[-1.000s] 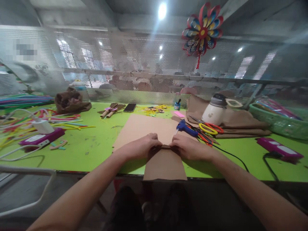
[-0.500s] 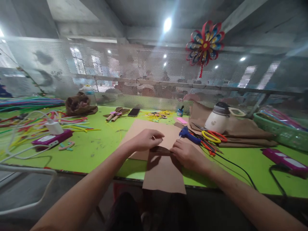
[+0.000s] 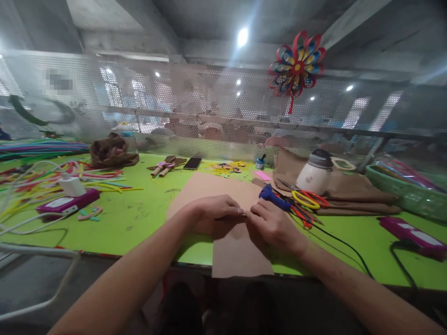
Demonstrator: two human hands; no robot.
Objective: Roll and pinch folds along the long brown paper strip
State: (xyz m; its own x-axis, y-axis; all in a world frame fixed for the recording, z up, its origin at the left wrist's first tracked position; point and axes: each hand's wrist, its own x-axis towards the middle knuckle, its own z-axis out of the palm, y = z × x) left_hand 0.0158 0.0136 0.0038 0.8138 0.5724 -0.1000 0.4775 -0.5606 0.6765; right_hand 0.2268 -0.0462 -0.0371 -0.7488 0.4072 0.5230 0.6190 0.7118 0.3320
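Observation:
My left hand (image 3: 218, 208) lies over the dark folded edge of a brown paper sheet (image 3: 241, 260), thumb and fingers closed on it. The fingers of my right hand (image 3: 274, 225) are bent and pinch the right end of the same edge. The fingertips of both hands almost meet. The near part of the sheet reaches over the table's front edge. Under and behind my hands lies a larger piece of brown paper (image 3: 202, 186); whether the two are joined is hidden. Just beyond my right hand is a blue glue gun (image 3: 274, 197) with a black cord.
Right of the glue gun lie yellow-handled scissors (image 3: 305, 199), red-handled scissors (image 3: 319, 197), a white bottle (image 3: 314, 174) and folded brown material (image 3: 359, 190). A green basket (image 3: 408, 190) stands far right. A phone (image 3: 193, 163) lies behind, a purple power strip (image 3: 68, 203) left.
My left hand has lowered and closed on the paper's folded edge; its thumb and fingers were apart before. The dark raised fold looks narrower. My right hand keeps its grip.

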